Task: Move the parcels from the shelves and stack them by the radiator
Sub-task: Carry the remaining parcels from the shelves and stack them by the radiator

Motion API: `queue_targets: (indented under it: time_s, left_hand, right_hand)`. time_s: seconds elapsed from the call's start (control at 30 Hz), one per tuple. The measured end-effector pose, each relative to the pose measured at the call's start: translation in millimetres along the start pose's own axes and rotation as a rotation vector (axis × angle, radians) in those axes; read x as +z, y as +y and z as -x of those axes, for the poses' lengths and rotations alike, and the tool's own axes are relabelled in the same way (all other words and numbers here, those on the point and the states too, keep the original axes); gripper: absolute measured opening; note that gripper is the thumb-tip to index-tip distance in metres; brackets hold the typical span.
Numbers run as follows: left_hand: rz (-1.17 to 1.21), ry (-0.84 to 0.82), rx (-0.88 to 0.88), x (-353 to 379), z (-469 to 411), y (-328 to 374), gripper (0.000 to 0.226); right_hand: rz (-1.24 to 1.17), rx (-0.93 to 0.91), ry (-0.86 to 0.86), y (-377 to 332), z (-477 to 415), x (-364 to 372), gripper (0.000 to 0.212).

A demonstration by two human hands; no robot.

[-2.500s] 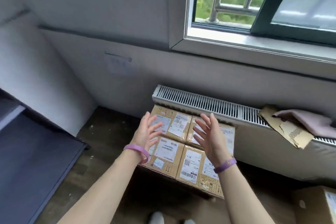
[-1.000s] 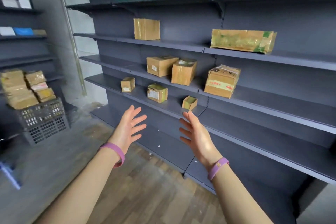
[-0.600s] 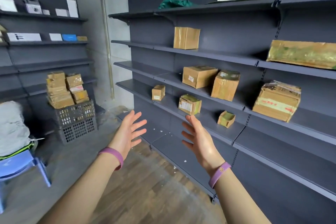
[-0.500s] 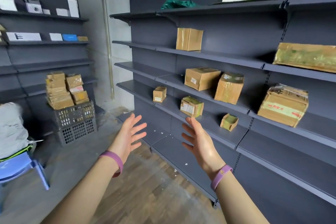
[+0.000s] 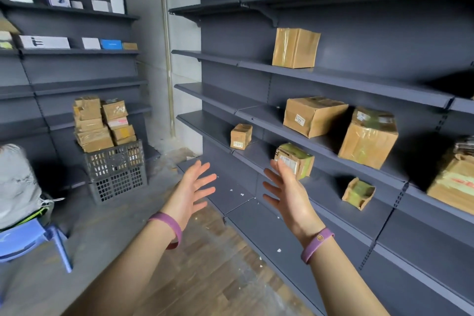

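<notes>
Now, head view: only one camera, looking forward and down at dark grey metal shelves (image 5: 333,77) on the person's right.
Left hand: the left hand (image 5: 189,194) is raised, palm turned inward, fingers spread, holding nothing.
Right hand: the right hand (image 5: 287,192) faces it across a gap, fingers likewise spread and bare.
Nearest parcel: a small brown cardboard parcel with green tape and a white label (image 5: 293,160) sits on a lower shelf just past the right hand's fingertips (image 5: 278,165); whether they touch it I cannot tell.
Direction: it lies ahead and slightly right of the hands, so the right hand is the nearer; the left would have to cross to reach its far side.
Long axis: the parcel looks nearly cubic, one corner turned towards the person, so no clear long side.
Other parcels: a tiny brown carton (image 5: 240,136) stands further left on the same shelf, a crushed green-taped box (image 5: 357,194) to the right, and larger cartons above, among them a wide brown box (image 5: 314,115).
Destination: the radiator is out of sight.
Likely step: judging by the posture, reaching to clasp the labelled parcel between both palms.
</notes>
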State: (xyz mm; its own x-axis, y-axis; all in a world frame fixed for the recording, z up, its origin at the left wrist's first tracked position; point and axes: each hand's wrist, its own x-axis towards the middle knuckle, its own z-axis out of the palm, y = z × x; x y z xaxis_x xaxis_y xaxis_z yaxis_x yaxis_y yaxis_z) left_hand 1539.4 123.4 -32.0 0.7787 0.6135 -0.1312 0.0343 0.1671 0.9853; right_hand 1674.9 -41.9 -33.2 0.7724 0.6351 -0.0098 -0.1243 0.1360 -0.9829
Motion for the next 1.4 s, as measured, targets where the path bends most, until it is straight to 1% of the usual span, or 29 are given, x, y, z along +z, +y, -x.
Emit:
queue_targets:
  time_s: [0.03, 0.07, 0.13, 0.23, 0.27, 0.33, 0.6, 0.67, 0.77, 0.83, 0.93, 0.97, 1.0, 1.03, 1.13, 1.2, 1.33, 1.4]
  left_hand:
    - [-0.008, 0.014, -0.001, 0, -16, 4, 0.051]
    - [-0.016, 0.030, -0.005, 1, -33, 8, 0.051]
    - [-0.023, 0.056, -0.008, 3, -65, 20, 0.050]
    - [-0.015, 0.063, 0.011, 8, -108, 36, 0.045]
    - [-0.015, 0.062, 0.012, 9, -119, 39, 0.043]
    - [-0.016, 0.063, 0.007, 10, -140, 41, 0.043]
    - [0.009, 0.049, -0.026, 3, -226, 42, 0.052]
    - [0.023, 0.029, -0.030, -1, -253, 44, 0.053]
    - [0.020, -0.005, -0.032, -8, -299, 48, 0.053]
    - [0.004, -0.047, -0.036, -14, -330, 52, 0.052]
    - [0.012, -0.115, -0.017, -25, -381, 66, 0.052]
    - [0.011, -0.139, -0.009, -29, -397, 74, 0.052]
    - [0.009, -0.167, -0.006, -34, -417, 82, 0.052]
    - [0.002, -0.187, 0.001, -36, -430, 90, 0.051]
    - [-0.013, -0.255, 0.052, -34, -466, 116, 0.050]
    - [-0.035, -0.303, 0.082, -26, -493, 136, 0.048]
    - [-0.058, -0.426, 0.180, 3, -537, 175, 0.045]
    - [-0.058, -0.488, 0.216, 23, -557, 191, 0.045]
  right_hand:
    - [-0.005, 0.001, -0.006, -1, -18, 0, 0.079]
    - [-0.013, 0.004, -0.010, -2, -38, -1, 0.078]
    - [-0.037, 0.013, -0.013, -7, -76, -4, 0.065]
    - [-0.024, 0.006, -0.031, -16, -127, -7, 0.038]
    - [-0.030, 0.011, -0.033, -18, -141, -7, 0.032]
    - [-0.039, 0.020, -0.037, -19, -164, -6, 0.028]
    - [0.001, 0.036, -0.019, -14, -246, -3, 0.032]
    - [0.014, 0.029, -0.001, -11, -265, 1, 0.029]
    - [0.014, 0.018, 0.051, -10, -300, 8, 0.035]
    - [0.003, 0.013, 0.080, -9, -324, 14, 0.048]
    - [-0.010, -0.004, 0.102, -13, -363, 29, 0.084]
    - [-0.008, -0.016, 0.120, -16, -376, 35, 0.091]
    - [-0.010, -0.025, 0.153, -21, -393, 43, 0.091]
    - [-0.011, -0.034, 0.186, -27, -404, 48, 0.086]
    - [0.019, -0.111, 0.265, -44, -432, 52, 0.062]
    - [0.050, -0.165, 0.316, -60, -447, 49, 0.052]
    - [0.070, -0.263, 0.424, -99, -471, 29, 0.054]
    - [0.081, -0.316, 0.484, -117, -479, 13, 0.058]
